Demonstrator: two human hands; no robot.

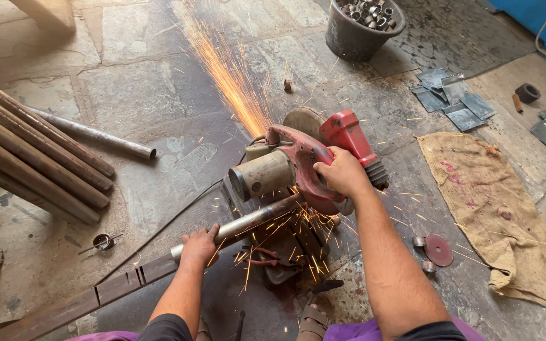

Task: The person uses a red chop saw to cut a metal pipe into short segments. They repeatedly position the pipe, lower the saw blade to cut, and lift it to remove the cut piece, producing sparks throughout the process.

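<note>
A red chop saw (304, 161) stands on the stone floor in the middle of the view. My right hand (342, 172) grips its red handle and holds the head pressed down. A shiny metal pipe (248, 221) lies across the saw's base under the blade. My left hand (198, 245) is closed around the pipe's near end. A stream of orange sparks (229, 69) shoots away from the blade toward the far left, and smaller sparks scatter around the base.
Several rusty pipes (33, 158) lie stacked at left, with one grey pipe (96, 134) beyond them. A dark bucket (361, 28) of cut pipe pieces stands at the top. A burlap sack (497, 211), a spare red disc (438, 249) and metal plates (453, 101) lie to the right.
</note>
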